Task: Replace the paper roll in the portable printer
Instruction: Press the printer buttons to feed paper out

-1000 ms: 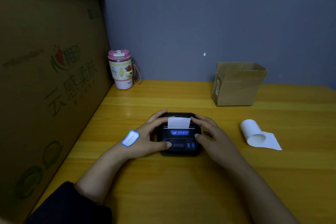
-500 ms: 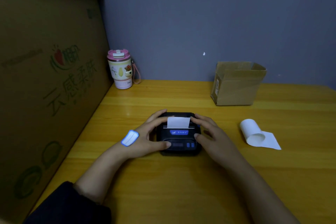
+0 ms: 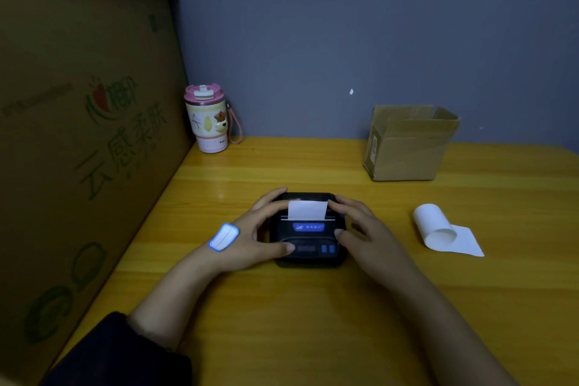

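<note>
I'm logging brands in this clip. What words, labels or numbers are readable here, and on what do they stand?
"云感柔肤": green print on the large cardboard carton at left.
"心相印": logo above it, partly legible.
Blue label on the printer: characters too small to read.
Sticker on the small cardboard box: blurred.
Tumbler base print: unreadable.
Blue-edged sticker on the left hand: blank.

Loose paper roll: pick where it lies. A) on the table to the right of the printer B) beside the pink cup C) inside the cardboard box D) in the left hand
A: the loose paper roll lies on the table, right of the printer that both hands flank.
</note>
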